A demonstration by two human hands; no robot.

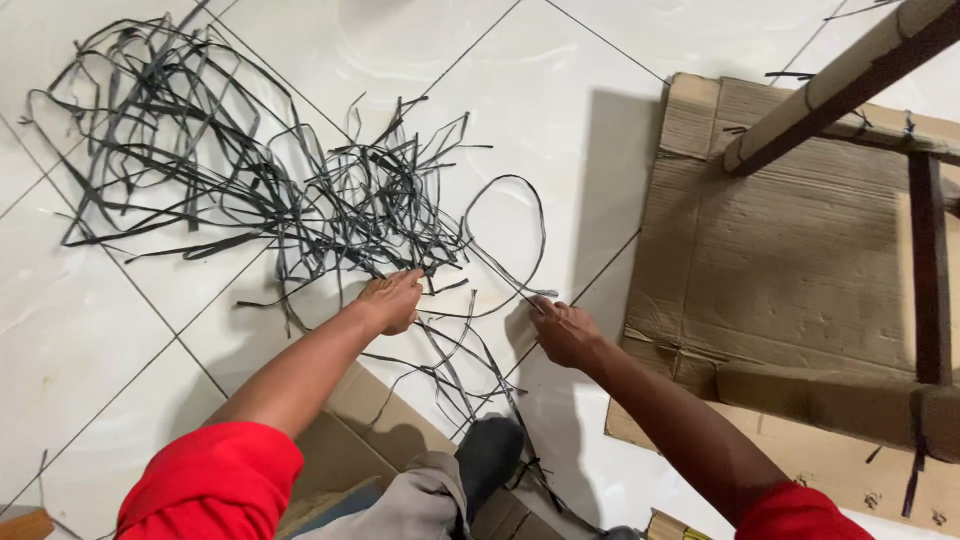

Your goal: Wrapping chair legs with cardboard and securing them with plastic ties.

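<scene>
Hands observed over a white tiled floor (120, 330), both reaching forward from red sleeves (215, 480). Left hand (392, 298) is curled into a loose fist at the near edge of a tangle of thin black strips (250, 180); fingers are folded under and appear closed on several strands, though the exact strands gripped are hidden beneath the knuckles. Right hand (565, 332) sits just right of the tangle, fingers drawn together in a pinch on a single black strip (520, 215) that rises from the fingertips into a tall loop and falls back into the pile. Hands are near each other but apart, with loose strands lying on the tile between them. Bulk of the strips lies spread to the upper left, well beyond the left hand. Flattened brown cardboard sheet (790, 260) lies on the floor just right of the right hand, carrying a wooden frame (930, 270) with dark and pale bars. Dark shoe (490, 450) and grey trouser leg (420, 505) show at bottom centre, resting by another cardboard piece (380, 410)
</scene>
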